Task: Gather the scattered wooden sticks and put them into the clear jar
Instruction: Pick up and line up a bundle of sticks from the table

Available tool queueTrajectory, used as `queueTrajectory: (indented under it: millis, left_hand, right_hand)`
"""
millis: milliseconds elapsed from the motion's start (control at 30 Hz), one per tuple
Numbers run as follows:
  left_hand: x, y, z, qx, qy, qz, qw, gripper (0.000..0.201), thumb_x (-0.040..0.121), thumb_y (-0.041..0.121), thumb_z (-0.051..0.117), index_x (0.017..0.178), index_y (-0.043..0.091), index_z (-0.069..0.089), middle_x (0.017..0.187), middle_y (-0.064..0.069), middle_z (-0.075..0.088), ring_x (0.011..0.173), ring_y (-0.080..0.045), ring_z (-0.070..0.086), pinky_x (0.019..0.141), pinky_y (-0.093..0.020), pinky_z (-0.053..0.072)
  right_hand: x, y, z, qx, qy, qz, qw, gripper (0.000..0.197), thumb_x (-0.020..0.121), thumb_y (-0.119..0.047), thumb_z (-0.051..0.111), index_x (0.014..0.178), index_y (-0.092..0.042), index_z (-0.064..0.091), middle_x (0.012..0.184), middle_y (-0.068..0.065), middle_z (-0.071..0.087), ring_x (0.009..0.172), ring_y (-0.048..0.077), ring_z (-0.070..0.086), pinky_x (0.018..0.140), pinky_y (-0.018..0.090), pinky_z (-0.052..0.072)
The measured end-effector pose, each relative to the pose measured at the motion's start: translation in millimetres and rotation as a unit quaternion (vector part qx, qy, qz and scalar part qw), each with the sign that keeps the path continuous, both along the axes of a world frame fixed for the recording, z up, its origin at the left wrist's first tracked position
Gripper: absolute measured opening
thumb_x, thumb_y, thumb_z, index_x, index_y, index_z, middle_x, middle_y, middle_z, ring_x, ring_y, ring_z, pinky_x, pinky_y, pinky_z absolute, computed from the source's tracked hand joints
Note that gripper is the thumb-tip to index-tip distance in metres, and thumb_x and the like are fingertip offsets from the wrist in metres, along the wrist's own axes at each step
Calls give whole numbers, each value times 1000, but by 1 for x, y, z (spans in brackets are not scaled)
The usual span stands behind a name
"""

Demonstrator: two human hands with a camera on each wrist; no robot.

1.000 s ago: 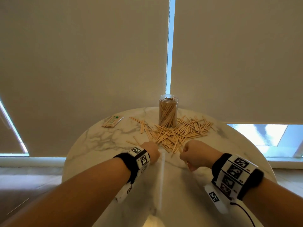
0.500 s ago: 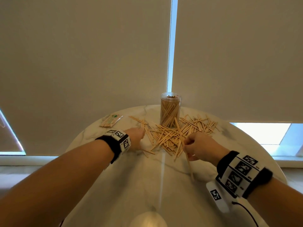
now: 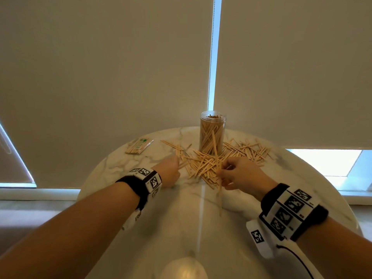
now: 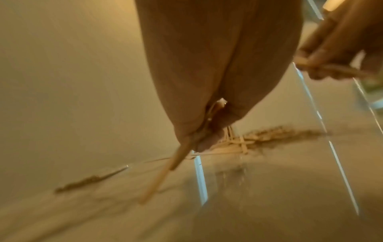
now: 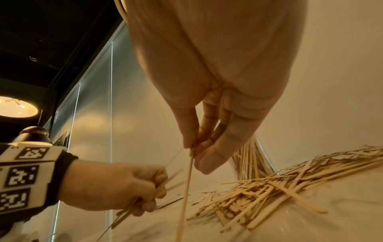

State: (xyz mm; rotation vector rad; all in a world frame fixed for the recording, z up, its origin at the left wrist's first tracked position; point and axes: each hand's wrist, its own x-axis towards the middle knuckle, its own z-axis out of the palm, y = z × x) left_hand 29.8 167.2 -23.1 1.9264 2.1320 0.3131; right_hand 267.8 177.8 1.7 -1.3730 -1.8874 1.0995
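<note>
Left grip (image 3: pixel 170 171) curls round a few sticks (image 5: pixel 132 208); right grip (image 3: pixel 239 174) pinches one long stick (image 5: pixel 186 188); the pile (image 3: pixel 203 166) lies on the desk (image 3: pixel 181 218) before the jar (image 3: pixel 212 131)

The pale tan flat wooden sticks (image 3: pixel 203 166) lie on a round white marble worktop (image 3: pixel 181 214) with grey veins. The clear round plastic jar (image 3: pixel 212 132) looks tan from the sticks inside it. A clear flat packet of sticks (image 3: pixel 138 146) has a green mark. Both black wristbands (image 3: pixel 291 212) carry white plates with black square code patterns.
</note>
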Motion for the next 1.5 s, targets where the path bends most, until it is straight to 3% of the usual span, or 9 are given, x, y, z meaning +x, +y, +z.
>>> queueTrajectory:
  millis: [167, 267, 433, 667, 800, 1000, 1133, 1367, 1500]
  left_hand:
    - [18, 1, 13, 101, -325, 71, 938, 33, 101, 36, 39, 122, 12, 48, 89, -2, 55, 70, -15, 49, 70, -36, 44]
    - [40, 0, 20, 109, -442, 56, 888, 66, 89, 73, 42, 115, 15, 57, 79, 5, 53, 62, -10, 45, 56, -27, 40]
    - [57, -1, 23, 150, -450, 25, 880, 34, 105, 40, 39, 85, 18, 55, 71, 0, 53, 62, -16, 48, 60, -32, 41]
    - [57, -24, 29, 104, -435, 33, 894, 31, 107, 38, 32, 93, 21, 53, 95, -4, 72, 93, -25, 67, 81, -41, 51]
    - [77, -29, 25, 93, -502, 37, 859, 33, 107, 38, 31, 102, 13, 52, 81, -8, 63, 60, -18, 58, 59, -34, 53]
    - [38, 2, 30, 136, -337, 129, 922, 53, 102, 51, 38, 94, 6, 65, 72, -6, 60, 67, -25, 57, 69, -39, 49]
    - [0, 35, 31, 59, -219, 182, 957, 45, 102, 36, 45, 117, -3, 63, 116, -24, 67, 108, -39, 64, 90, -43, 52]
    - [4, 68, 26, -35, -86, 143, 985, 34, 105, 23, 43, 125, 0, 59, 125, -15, 63, 115, -28, 61, 84, -30, 47]
    - [22, 90, 12, -49, -70, 122, 989, 33, 102, 18, 47, 128, 1, 60, 126, -13, 63, 116, -27, 61, 90, -29, 48]
  right_hand:
    - [-4, -6, 5, 11, 55, 28, 998, 12, 92, -9, 70, 94, 2, 67, 86, 19, 74, 68, 20, 70, 70, 35, 63]
    - [-13, -13, 5, 22, 26, 77, 996, 6, 90, -5, 70, 94, -1, 68, 81, 12, 73, 70, 20, 68, 77, 41, 61]
    - [-26, -25, 5, 68, -20, 107, 992, 10, 87, -12, 75, 89, -6, 67, 77, 5, 73, 66, 14, 68, 69, 29, 61]
    - [-17, -19, 14, 54, 80, 40, 995, 14, 88, -10, 75, 90, 1, 68, 78, 12, 74, 67, 20, 72, 68, 35, 63]
    - [-29, -13, 26, 87, 86, 28, 992, 16, 91, -18, 72, 88, -2, 72, 78, 12, 75, 65, 19, 69, 69, 37, 62]
    - [-23, 31, 39, 73, -216, -14, 974, 42, 101, -38, 51, 110, -2, 69, 91, 9, 67, 81, 24, 64, 84, 36, 58]
    - [-18, 52, 20, 27, -448, 6, 893, 66, 103, -58, 32, 130, -4, 59, 130, 10, 62, 118, 25, 59, 97, 33, 47]
    - [-54, 113, -18, 29, -422, -22, 906, 87, 77, -88, 41, 116, -15, 68, 98, 3, 64, 89, 23, 61, 74, 32, 49]
    - [-75, 115, -14, 24, -459, 17, 888, 92, 77, -85, 49, 132, -11, 59, 126, 9, 64, 113, 26, 61, 88, 34, 49]
